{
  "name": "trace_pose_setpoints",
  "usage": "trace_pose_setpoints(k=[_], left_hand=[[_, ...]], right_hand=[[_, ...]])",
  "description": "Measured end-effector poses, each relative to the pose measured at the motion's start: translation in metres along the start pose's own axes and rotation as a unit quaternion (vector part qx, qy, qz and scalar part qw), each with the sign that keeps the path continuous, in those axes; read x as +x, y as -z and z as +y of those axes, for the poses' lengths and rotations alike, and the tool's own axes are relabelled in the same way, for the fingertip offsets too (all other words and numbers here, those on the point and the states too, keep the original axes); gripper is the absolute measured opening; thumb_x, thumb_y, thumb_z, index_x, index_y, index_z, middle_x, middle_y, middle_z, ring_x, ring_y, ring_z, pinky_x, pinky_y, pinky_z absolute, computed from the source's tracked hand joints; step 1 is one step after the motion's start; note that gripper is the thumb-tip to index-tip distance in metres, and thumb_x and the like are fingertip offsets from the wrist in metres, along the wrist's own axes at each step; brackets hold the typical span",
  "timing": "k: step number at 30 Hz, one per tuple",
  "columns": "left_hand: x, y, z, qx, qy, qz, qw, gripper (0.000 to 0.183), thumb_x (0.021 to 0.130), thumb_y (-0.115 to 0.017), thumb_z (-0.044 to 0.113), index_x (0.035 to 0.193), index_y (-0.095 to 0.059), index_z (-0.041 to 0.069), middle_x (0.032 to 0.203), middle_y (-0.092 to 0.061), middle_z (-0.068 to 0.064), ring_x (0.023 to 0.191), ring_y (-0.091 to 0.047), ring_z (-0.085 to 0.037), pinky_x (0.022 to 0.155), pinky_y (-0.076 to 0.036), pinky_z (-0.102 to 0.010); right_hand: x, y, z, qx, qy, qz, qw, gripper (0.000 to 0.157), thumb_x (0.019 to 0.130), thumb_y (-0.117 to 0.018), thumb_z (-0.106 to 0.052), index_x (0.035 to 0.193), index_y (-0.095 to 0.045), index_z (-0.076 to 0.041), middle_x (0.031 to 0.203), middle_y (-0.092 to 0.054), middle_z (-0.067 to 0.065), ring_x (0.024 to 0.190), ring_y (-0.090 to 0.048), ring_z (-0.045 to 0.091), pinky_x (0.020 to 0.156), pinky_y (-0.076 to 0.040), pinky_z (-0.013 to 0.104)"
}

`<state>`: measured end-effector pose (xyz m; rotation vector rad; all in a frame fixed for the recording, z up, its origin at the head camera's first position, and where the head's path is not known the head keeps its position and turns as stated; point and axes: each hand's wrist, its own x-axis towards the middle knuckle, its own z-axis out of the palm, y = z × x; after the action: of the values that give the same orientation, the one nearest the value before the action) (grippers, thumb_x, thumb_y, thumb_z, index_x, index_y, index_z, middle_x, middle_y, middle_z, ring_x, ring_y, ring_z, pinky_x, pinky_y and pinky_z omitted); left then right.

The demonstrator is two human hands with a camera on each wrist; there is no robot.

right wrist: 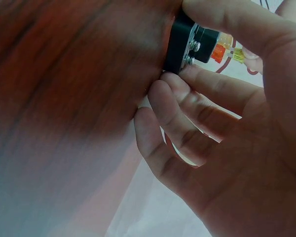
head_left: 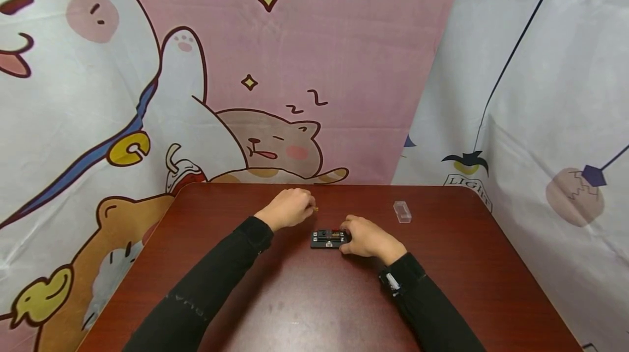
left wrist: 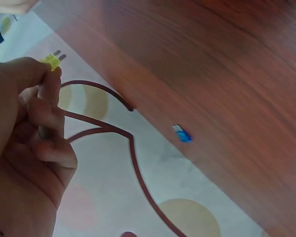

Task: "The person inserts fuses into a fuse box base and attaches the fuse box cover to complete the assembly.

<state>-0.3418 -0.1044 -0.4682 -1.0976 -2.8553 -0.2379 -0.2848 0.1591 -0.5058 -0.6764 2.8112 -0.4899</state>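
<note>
Between thumb and forefinger, my left hand (head_left: pixel 290 207) pinches a yellow blade fuse (left wrist: pixel 52 60); its two metal prongs stick out past the fingertips. A small black fuse block (head_left: pixel 324 240) with metal screws lies on the table, and my right hand (head_left: pixel 366 237) grips its right end between thumb and fingers. An orange-red fuse (right wrist: pixel 218 53) sits on the block in the right wrist view, with a paler amber one (right wrist: pixel 226 39) beside it. In that view the yellow fuse shows just beyond the block. The head view hides most of the yellow fuse behind my left fingers.
A blue blade fuse (left wrist: pixel 182 134) lies near the far edge of the brown wooden table (head_left: pixel 295 308). Right of the fuse block stands a small clear plastic box (head_left: pixel 402 212). Behind the table hangs a printed cloth (head_left: pixel 363 68) with cartoon animals.
</note>
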Motion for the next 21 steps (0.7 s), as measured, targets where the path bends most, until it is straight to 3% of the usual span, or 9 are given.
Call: trace_pose_setpoints(k=[5, 13, 21], left_hand=[[0.001, 0.004, 0.013, 0.001, -0.015, -0.017, 0.9997, 0.013, 0.107, -0.074, 0.023, 0.112, -0.085, 0.017, 0.105, -0.080, 0.004, 0.088, -0.071, -0.010, 0.080, -0.060, -0.029], [-0.001, 0.006, 0.025, -0.016, -0.046, -0.043, 0.9979, 0.010, 0.106, -0.076, 0.023, 0.104, -0.085, 0.018, 0.101, -0.078, 0.006, 0.077, -0.060, -0.006, 0.069, -0.052, -0.023], [-0.006, 0.002, 0.030, -0.026, -0.049, -0.050, 0.9972, 0.010, 0.105, -0.077, 0.024, 0.100, -0.084, 0.019, 0.097, -0.076, 0.008, 0.075, -0.059, -0.006, 0.067, -0.050, -0.024]], right_hand=[[0.000, -0.001, 0.000, -0.005, -0.001, 0.000, 1.000, 0.050, 0.088, -0.088, -0.030, 0.131, -0.076, -0.008, 0.120, -0.068, 0.002, 0.103, -0.062, 0.017, 0.099, -0.055, 0.043], [-0.001, 0.001, -0.001, -0.002, 0.000, 0.007, 1.000, 0.046, 0.086, -0.090, -0.028, 0.127, -0.078, -0.009, 0.113, -0.066, -0.001, 0.096, -0.060, 0.015, 0.093, -0.054, 0.041], [-0.002, 0.000, -0.002, 0.003, -0.002, 0.008, 1.000, 0.044, 0.087, -0.090, -0.028, 0.124, -0.078, -0.010, 0.109, -0.065, -0.003, 0.094, -0.059, 0.015, 0.091, -0.053, 0.040]])
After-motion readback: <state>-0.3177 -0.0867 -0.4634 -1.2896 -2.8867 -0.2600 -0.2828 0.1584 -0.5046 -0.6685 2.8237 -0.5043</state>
